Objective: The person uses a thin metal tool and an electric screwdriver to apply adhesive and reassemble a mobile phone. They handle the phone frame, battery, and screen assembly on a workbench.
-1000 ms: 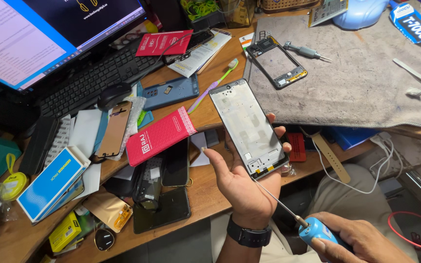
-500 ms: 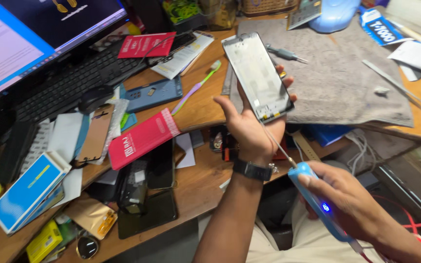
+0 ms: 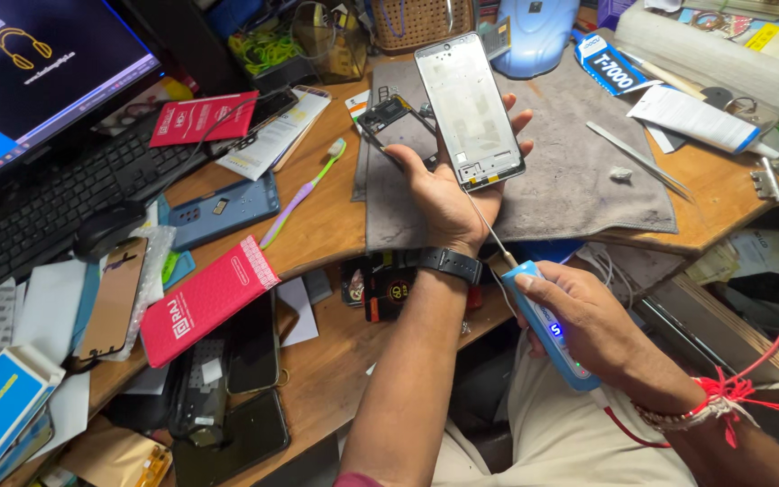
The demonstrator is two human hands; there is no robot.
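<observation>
My left hand [image 3: 444, 194] is clamped on a silver phone frame [image 3: 469, 110], fingers wrapped round its edges, holding it tilted above the grey cloth [image 3: 579, 171] on the bench [image 3: 317, 225]. My right hand [image 3: 588, 320] has its grip closed round a blue electric tool [image 3: 547, 325]; the tool's thin metal tip [image 3: 489, 225] reaches up to the frame's lower edge. A second, dark phone frame [image 3: 394, 122] lies on the cloth just beside the left hand. Containers: a wicker basket [image 3: 421, 22] stands at the bench's far edge, its contents not visible; a clear box [image 3: 322, 41] beside it, with green bands [image 3: 263, 50] next to it. A red packet [image 3: 205, 298] and a blue phone back [image 3: 223, 209] lie left of the cloth, near the keyboard [image 3: 56, 203].
</observation>
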